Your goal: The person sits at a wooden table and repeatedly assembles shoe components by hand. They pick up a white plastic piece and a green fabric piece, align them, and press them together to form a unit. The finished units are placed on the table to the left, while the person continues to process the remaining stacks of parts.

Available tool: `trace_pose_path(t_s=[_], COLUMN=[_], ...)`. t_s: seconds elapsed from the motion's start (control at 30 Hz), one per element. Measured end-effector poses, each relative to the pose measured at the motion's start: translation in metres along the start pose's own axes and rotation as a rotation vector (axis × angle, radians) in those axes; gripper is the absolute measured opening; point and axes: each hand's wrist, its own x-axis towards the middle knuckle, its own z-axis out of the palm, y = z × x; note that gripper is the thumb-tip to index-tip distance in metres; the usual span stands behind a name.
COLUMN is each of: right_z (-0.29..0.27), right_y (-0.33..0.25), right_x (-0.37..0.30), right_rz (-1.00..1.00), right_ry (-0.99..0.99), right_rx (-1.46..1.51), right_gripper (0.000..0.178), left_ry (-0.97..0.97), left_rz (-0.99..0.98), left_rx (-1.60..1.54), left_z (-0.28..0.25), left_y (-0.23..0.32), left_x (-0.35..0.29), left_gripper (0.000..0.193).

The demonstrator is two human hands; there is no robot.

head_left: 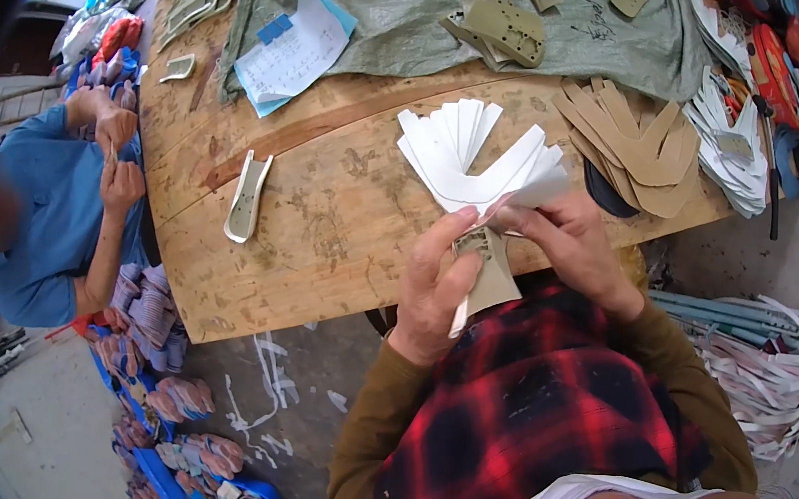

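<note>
Close to the table's front edge, my left hand (pixel 439 280) grips a khaki, sole-like piece (pixel 491 273) with small holes at its upper end. A white strip runs along the piece's left side. My right hand (pixel 565 243) pinches white sheet material at the top of the same piece with thumb and fingers. Just beyond both hands lies a fanned stack of white V-shaped cut-outs (pixel 485 173); its near end is partly hidden by my fingers. To the left on the table rests a similar khaki piece with a white rim (pixel 248 197).
Tan V-shaped cut-outs (pixel 639 152) lie right of the white ones. A pile of khaki pieces (pixel 510 18) covers a green woven sheet (pixel 374 56) at the back, beside clipped papers (pixel 298 51). Across the left edge, a person in a blue shirt (pixel 42 216) works. Bundled strips (pixel 759 374) hang lower right.
</note>
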Motion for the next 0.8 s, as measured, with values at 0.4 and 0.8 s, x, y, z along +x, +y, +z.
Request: trace_pose_path(t_s=[0.4,0.8], right_z=[0.012,-0.005], right_y=[0.000,-0.043], right_x=[-0.010,-0.017], right_rz=[0.025,-0.041], right_ry=[0.188,0.229], right_rx=[-0.047,0.096], right_gripper=[0.021,0.040], left_ry=[0.039,-0.011], left_rz=[-0.090,-0.303], left_rx=[0.212,0.151], left_z=[0.030,0.033], left_y=[-0.007,-0.010], left_x=[0.012,-0.001], left_gripper=[0.020,0.023])
